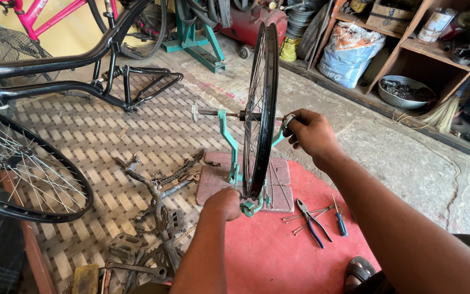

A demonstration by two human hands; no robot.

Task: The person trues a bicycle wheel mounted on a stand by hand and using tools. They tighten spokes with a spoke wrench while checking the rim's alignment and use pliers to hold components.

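Observation:
A black bicycle wheel rim [262, 81] with thin spokes stands upright in a teal truing stand [229, 144] on the floor. My right hand [310, 133] is closed around the silver end of the axle on the wheel's right side. Low down, my left hand [223, 203] grips the bottom of the rim where it meets the stand's base. The stand rests on two reddish bricks [276, 182].
Pliers [311, 220], a blue-handled screwdriver [341, 220] and loose spokes [300, 215] lie on the red mat. Chain and crank parts [161, 201] sit on the woven mat. Another wheel [23, 169] is at left, a black bike frame [77, 71] behind, shelves at right.

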